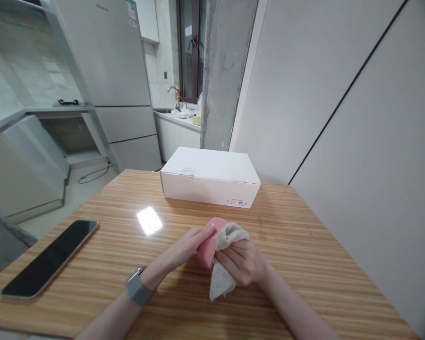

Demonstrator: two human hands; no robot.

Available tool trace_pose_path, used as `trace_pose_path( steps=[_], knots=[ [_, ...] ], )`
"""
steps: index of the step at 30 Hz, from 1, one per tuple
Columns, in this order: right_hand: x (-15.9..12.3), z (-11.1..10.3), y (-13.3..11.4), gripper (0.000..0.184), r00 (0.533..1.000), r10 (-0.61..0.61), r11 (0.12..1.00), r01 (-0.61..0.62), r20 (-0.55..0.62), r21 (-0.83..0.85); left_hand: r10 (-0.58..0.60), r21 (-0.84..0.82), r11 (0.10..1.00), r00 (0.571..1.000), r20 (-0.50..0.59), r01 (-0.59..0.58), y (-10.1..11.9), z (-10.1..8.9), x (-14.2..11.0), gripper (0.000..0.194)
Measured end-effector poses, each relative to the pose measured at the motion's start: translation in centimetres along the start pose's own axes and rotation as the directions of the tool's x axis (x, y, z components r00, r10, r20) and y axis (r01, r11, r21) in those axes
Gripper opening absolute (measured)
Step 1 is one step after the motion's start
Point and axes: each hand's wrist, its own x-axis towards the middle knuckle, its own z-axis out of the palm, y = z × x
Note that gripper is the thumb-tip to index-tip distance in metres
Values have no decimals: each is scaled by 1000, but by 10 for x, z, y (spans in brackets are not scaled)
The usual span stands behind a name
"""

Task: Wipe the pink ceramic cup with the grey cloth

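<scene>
My left hand (190, 244) grips a pink object (208, 249) by its left side, thumb along its upper edge. It looks like a bowl or cup tilted on its side, but its opening is covered, so I cannot tell which. Bunched in my right hand (246, 261) is a light grey cloth (222, 282), pressed against the right side of the pink object. One fold of the cloth loops over the top and a corner hangs below. The right fingers are closed, their tips partly hidden by the cloth.
A closed white cardboard box (205, 186) stands at the far side of the wooden table (297, 250). On the left lies a phone (51, 259), dark side up. A white wall (357, 156) borders the table's right edge; a fridge (106, 61) stands beyond.
</scene>
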Motion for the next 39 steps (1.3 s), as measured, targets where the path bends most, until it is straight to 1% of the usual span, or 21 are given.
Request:
trace_pose_path(
  steps=[3, 5, 8, 10, 11, 13, 14, 16, 18, 20, 22, 25, 27, 29, 32, 35, 37, 39],
  knots=[
    [-3, -2, 2, 27, 999, 43, 999, -44, -17, -26, 55, -31, 998, 996, 64, -53, -2, -2, -2, 45],
    [-5, -4, 4, 29, 991, 120, 990, -124, -58, -66, 104, -94, 991, 988, 114, -93, -7, -1, -2, 43],
    [-8, -7, 6, 45, 951, 254, 958, -272, -177, -88, 156, -187, 974, 978, 135, -130, -16, 3, -1, 44],
    [-9, -8, 6, 52, 926, 302, 941, -327, -226, -85, 172, -265, 956, 974, 151, -127, -19, 7, 1, 45],
    [-9, -8, 5, 53, 922, 309, 937, -336, -232, -90, 170, -314, 942, 973, 156, -114, -19, 9, 2, 46],
    [-7, -7, 4, 50, 933, 286, 941, -317, -217, -123, 147, -399, 913, 981, 125, -86, -18, 10, 4, 41],
    [-5, -7, 3, 46, 947, 254, 947, -285, -198, -148, 133, -429, 900, 987, 91, -82, -16, 10, 6, 36],
    [-1, -5, 0, 32, 979, 154, 967, -177, -135, -183, 113, -467, 879, 994, 0, -100, -13, 7, 8, 30],
    [3, -3, -2, 24, 996, 52, 981, -65, -76, -181, 59, -489, 869, 997, -54, -78, -12, 4, 8, 35],
    [6, -2, -5, 23, 999, 3, 988, -10, -46, -154, -4, -496, 868, 997, -77, -34, -10, 1, 7, 38],
    [8, -1, -7, 26, 999, 6, 992, -12, -45, -126, -39, -440, 898, 995, -93, -6, -9, 0, 5, 42],
    [9, -3, -8, 27, 999, 8, 994, -14, -54, -108, -48, -280, 960, 994, -97, 19, -6, 1, 1, 44],
    [9, -5, -8, 25, 998, -1, 994, -5, -58, -110, -60, -217, 975, 996, -62, 45, -4, 2, -1, 44],
    [7, -5, -7, 26, 998, 2, 995, -8, -57, -98, -24, -188, 982, 999, -22, 19, -4, 2, -1, 43],
    [3, -3, -5, 26, 994, 71, 995, -77, -84, -61, 74, -166, 983, 997, -19, -76, -5, 3, 0, 41],
    [1, 0, -4, 28, 965, 200, 977, -210, -169, -42, 144, -173, 973, 988, -50, -151, -7, 4, 2, 38],
    [1, 0, -5, 37, 931, 291, 954, -299, -221, -7, 162, -224, 961, 986, -26, -164, -7, 5, 2, 39],
    [2, -2, -6, 50, 896, 365, 929, -368, -253, 35, 147, -319, 938, 989, 22, -133, -7, 6, 1, 46]
  ],
)
